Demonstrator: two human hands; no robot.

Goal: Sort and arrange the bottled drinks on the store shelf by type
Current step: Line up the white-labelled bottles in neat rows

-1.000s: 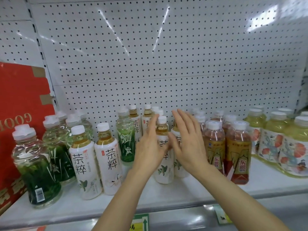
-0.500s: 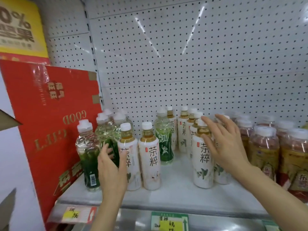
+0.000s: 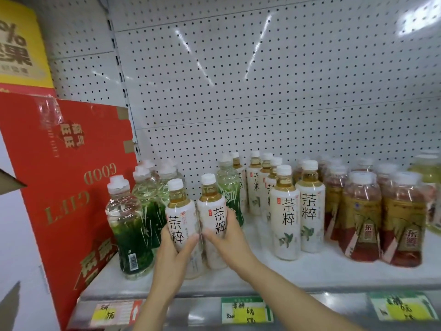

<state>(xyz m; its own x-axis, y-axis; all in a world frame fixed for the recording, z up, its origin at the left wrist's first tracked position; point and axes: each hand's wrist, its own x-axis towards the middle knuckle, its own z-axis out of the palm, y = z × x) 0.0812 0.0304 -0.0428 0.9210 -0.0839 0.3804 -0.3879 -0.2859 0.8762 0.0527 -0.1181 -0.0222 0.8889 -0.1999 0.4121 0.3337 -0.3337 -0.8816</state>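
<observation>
Two white-labelled tea bottles stand side by side at the front left of the white shelf (image 3: 310, 271). My left hand (image 3: 170, 256) wraps around the left white tea bottle (image 3: 180, 211). My right hand (image 3: 230, 237) grips the right white tea bottle (image 3: 212, 209). Behind and left of them stand clear bottles with green labels (image 3: 130, 232). One more green-labelled bottle (image 3: 229, 185) sits just behind my right hand. A group of the same white tea bottles (image 3: 286, 216) stands in the shelf's middle.
Amber bottles with gold and red labels (image 3: 362, 216) fill the right side, with pale green bottles (image 3: 427, 173) at the far right. A red gift carton (image 3: 62, 187) stands against the shelf's left end. Price tags (image 3: 245, 309) line the front rail. White pegboard (image 3: 262, 91) backs the shelf.
Both hands left the middle group and moved left. The left hand closed around the left white tea bottle, and the right hand came across onto the one beside it. The camera turned left.
</observation>
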